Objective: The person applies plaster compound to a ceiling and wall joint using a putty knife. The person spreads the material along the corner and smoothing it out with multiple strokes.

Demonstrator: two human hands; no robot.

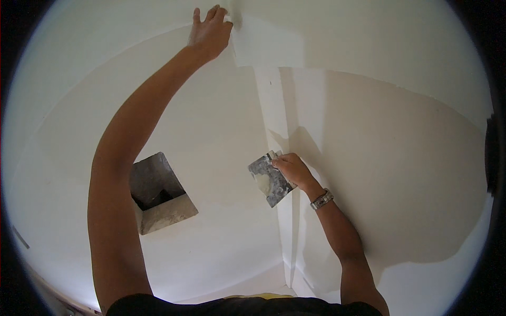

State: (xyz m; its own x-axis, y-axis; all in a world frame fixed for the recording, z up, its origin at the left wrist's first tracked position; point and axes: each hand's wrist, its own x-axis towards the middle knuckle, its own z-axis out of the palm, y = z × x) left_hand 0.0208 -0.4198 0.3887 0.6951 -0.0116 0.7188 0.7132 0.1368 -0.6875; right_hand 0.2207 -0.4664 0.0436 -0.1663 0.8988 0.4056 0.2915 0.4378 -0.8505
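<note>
My left hand [211,32] reaches high up against the pale wall, near where a corner line meets the upper band. Its fingers are spread apart and nothing plain shows in them, though the fingertips are partly hidden. In my right hand [295,169], closed around the handle, is a flat rectangular plastering trowel [273,190] with a grey, smeared blade. A lump of off-white putty [262,183] clings to the blade's left side. The trowel is held tilted in front of the wall corner, apart from my left hand. A metal watch [322,199] circles my right wrist.
A square recess [169,215] with rough grey sides opens in the left wall, partly behind my left forearm. A vertical corner strip [287,226] runs down the middle. Darker beige coating [400,174] covers much of the right wall. A dark object [492,155] stands at the right rim.
</note>
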